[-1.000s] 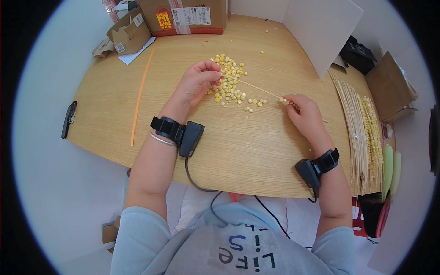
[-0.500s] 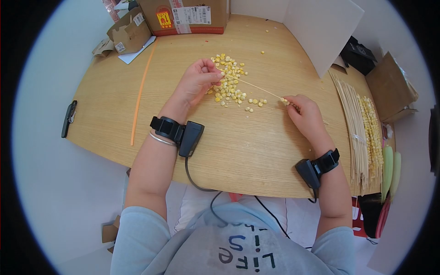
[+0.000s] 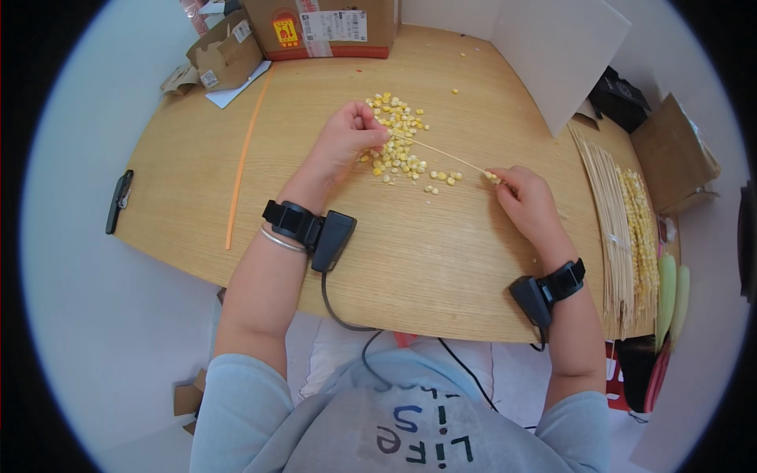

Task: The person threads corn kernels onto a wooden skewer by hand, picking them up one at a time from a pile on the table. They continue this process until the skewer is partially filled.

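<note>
- One wooden table (image 3: 441,260) fills the view. A cardboard box (image 3: 331,27) and a white board (image 3: 552,55) stand at its far edge, where they stood a second ago.
- Along the right edge lies a bundle of skewers (image 3: 611,229), some of them already strung with yellow corn. It has not been touched in the last second.
- The left hand (image 3: 347,142) has barely shifted, but its fingertips have drawn together. Half a second ago the far tip of the skewer showed just past them. Now they are closed over that tip and hide it, and whether they pinch a kernel there is too small to tell.
- The right hand (image 3: 528,201) has held its place, with thumb and fingers clamped round the near end of the skewer.
- The skewer (image 3: 441,155) slants low over the table between the two hands, at much the same angle as before. A few kernels sit on it just beside the right fingers.
- The loose corn kernels (image 3: 402,146) lie scattered under and beside the left hand, and the pile looks unchanged. By this reading, the threading is at the point where the skewer's tip meets a fresh kernel.
</note>
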Demonstrator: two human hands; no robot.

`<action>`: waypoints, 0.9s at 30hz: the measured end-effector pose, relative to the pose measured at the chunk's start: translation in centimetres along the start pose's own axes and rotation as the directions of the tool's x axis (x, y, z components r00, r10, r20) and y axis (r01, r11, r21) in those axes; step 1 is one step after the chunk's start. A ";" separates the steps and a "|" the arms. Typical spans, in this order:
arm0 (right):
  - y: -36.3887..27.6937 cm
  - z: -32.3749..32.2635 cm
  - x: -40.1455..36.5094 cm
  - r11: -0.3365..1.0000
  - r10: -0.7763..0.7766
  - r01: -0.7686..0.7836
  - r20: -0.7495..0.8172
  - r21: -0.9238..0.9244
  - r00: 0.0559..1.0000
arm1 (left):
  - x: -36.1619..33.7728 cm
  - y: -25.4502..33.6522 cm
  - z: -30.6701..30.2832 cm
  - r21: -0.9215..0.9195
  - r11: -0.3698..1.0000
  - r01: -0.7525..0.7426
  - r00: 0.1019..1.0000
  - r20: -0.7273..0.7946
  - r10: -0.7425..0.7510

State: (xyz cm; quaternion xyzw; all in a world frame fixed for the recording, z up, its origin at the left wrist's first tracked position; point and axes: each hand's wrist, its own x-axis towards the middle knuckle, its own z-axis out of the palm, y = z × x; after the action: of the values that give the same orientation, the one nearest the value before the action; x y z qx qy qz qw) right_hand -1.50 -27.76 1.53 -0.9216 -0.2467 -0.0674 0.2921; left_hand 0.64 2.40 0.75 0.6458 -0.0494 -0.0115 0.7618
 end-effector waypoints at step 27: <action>-0.2 0.5 -0.1 0.986 -0.023 0.026 -0.022 0.162 1.000 | 0.0 -0.3 0.1 -0.386 0.921 0.051 0.997 -0.030 -0.068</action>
State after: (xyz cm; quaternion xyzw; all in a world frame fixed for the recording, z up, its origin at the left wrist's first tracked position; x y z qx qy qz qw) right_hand -1.71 -27.39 1.18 -0.8910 -0.2597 -0.0598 0.3676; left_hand 0.67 2.30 0.48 0.4852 -0.0104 -0.0303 0.8738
